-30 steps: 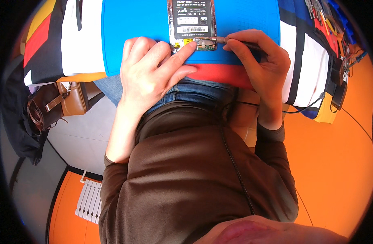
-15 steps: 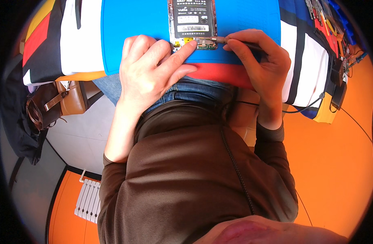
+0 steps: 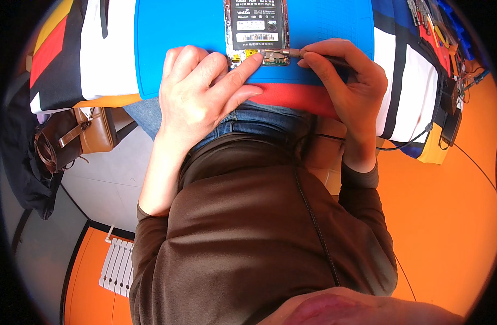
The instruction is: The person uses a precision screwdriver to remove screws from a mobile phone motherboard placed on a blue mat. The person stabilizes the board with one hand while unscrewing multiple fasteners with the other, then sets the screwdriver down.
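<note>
An opened phone [image 3: 284, 39] with a black labelled battery [image 3: 257, 24] lies at the top middle. Below the battery, its lower end shows bare circuit board and yellow parts. My left hand [image 3: 197, 100] rests at its lower left, index fingertip pressed on the board, thumb stretched apart and the other fingers bent; nothing is gripped in it. My right hand [image 3: 354, 76], closed, pinches a slim pen-shaped tool [image 3: 296, 53] with a metal front and dark handle. The metal end lies over the board, just right of my left fingertip; its exact tip is hard to make out.
Under the phone is a blue mat [image 3: 178, 32] on a multicoloured cloth [image 3: 110, 70]. Several small tools [image 3: 427, 21] lie at the far right. A black cable [image 3: 403, 147] hangs below the cloth's right edge. A brown bag [image 3: 97, 132] is at the left, a white radiator [image 3: 117, 265] lower left.
The metal end of the tool has shifted very slightly over the board. Both hands otherwise keep their places.
</note>
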`<state>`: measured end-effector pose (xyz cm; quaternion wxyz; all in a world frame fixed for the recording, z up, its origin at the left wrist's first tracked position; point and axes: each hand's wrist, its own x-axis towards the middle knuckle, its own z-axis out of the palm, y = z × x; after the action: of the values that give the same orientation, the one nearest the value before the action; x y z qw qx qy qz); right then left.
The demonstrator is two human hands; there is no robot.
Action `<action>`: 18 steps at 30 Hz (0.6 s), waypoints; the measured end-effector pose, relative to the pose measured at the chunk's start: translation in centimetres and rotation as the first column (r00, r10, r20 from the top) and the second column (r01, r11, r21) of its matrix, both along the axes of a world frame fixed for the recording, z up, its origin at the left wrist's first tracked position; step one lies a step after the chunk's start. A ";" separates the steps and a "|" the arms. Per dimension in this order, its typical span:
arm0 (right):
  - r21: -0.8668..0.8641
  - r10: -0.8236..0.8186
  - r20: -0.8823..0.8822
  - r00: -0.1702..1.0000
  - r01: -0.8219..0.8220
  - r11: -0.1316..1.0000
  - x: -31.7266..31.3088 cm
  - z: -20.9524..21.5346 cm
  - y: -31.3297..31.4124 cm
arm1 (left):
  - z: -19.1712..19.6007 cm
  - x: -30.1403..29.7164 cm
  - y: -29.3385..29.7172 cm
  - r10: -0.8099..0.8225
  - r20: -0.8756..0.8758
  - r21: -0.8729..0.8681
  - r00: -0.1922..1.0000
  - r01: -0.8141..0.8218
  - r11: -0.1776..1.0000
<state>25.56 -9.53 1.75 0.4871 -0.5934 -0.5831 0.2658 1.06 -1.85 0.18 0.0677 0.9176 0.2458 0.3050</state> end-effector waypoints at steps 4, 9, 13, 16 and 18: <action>-0.003 0.003 -0.005 1.000 -0.003 1.000 0.0 0.0 0.0 | 0.0 0.0 0.0 0.001 -0.002 0.004 1.000 -0.001 1.000; 0.002 0.007 0.015 1.000 -0.007 1.000 0.1 0.0 0.0 | 0.0 -0.1 -0.1 0.006 -0.028 0.000 1.000 -0.006 1.000; -0.008 0.006 0.002 1.000 -0.006 1.000 0.1 0.0 0.0 | 0.0 -0.2 -0.1 0.005 -0.022 0.006 1.000 -0.005 1.000; 0.000 0.011 0.021 1.000 -0.011 1.000 0.1 0.0 0.0 | -0.1 -0.1 0.0 0.010 -0.007 0.003 1.000 -0.010 1.000; -0.006 0.007 0.029 1.000 -0.006 1.000 0.1 0.0 0.0 | -0.2 0.1 0.0 0.018 0.010 -0.004 1.000 -0.018 1.000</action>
<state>25.62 -9.53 1.79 0.4759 -0.5967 -0.5912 0.2605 1.12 -1.89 0.00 0.0677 0.9137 0.2543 0.3097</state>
